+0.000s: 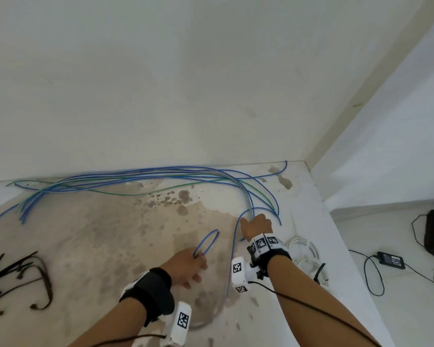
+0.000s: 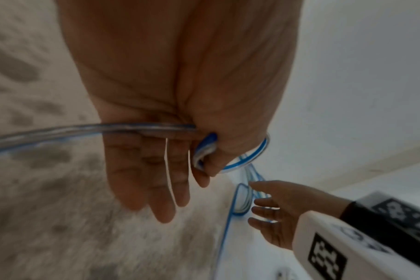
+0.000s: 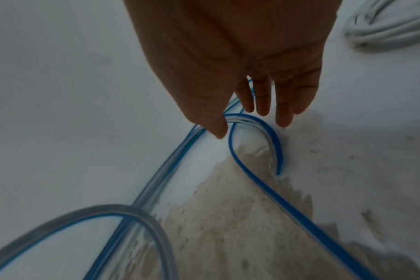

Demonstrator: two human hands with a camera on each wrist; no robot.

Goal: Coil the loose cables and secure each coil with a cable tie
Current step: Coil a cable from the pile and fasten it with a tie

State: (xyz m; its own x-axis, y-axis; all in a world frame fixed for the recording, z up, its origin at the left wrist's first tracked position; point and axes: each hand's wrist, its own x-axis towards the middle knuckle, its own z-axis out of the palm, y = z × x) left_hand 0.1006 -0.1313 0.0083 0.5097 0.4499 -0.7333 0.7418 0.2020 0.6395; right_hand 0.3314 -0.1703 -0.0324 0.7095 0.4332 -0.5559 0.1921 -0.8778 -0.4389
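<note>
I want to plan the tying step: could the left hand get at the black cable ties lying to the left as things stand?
Probably yes for reach: the stained surface between the left hand and the black cable ties lies bare. But it pinches a blue cable loop, so its grip is occupied.

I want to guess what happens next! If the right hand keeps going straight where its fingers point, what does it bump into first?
Probably the bent blue cable lying on the floor: the right hand has straight fingers with their tips just short of that bend. Depth is unclear, so they may already touch.

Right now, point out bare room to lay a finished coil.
Free: the stained tabletop between the black cable ties and left hand. Crowded: blue cables along the wall, and the white coiled cable beside the right hand.
</note>
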